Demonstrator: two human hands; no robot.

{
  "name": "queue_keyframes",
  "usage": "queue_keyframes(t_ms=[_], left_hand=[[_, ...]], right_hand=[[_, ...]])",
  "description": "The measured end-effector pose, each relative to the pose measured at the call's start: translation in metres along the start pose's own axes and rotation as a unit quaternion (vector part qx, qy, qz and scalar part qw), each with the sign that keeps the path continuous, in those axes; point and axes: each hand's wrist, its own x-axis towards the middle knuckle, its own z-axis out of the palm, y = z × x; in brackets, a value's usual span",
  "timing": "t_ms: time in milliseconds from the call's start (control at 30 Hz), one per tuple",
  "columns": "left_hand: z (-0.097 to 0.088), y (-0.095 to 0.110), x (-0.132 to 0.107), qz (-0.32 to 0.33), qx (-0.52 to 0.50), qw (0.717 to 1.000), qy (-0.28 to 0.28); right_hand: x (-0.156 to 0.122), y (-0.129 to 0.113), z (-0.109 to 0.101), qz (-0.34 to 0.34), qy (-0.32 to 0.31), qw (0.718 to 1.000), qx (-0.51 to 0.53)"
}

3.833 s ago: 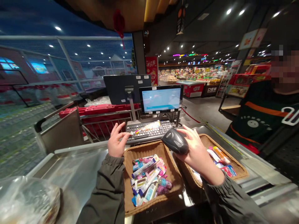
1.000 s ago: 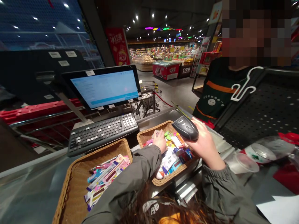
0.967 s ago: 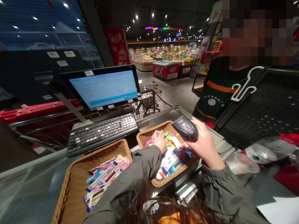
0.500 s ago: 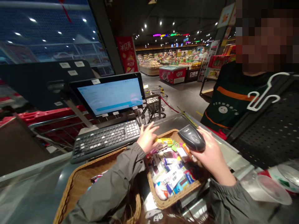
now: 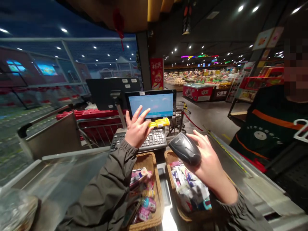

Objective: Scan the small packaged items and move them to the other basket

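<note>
We're pinching a yellow packet in our left hand above the keyboard, right hand wrapped round a scanner over the far edge of a basket.

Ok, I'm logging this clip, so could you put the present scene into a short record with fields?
Left hand: pinching a yellow packet by one end, near the keyboard
Right hand: holding a black scanner
Left basket: small bottles, packaged goods
Right basket: wrapped packets
Screen: lit, text unreadable
Other person: at the right, partly in frame
</note>
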Motion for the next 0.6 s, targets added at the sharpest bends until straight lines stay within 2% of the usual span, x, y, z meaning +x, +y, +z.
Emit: queue_keyframes(t_ms=[267, 600], left_hand=[[-0.025, -0.032, -0.026, -0.028, 0.035, 0.999, 0.008], [-0.039, -0.052, -0.049, -0.036, 0.04, 0.999, 0.001]], right_hand=[[0.015, -0.029, 0.02, -0.026, -0.006, 1.0, 0.004], [0.023, -0.062, 0.038, -0.035, -0.02, 0.999, 0.001]])
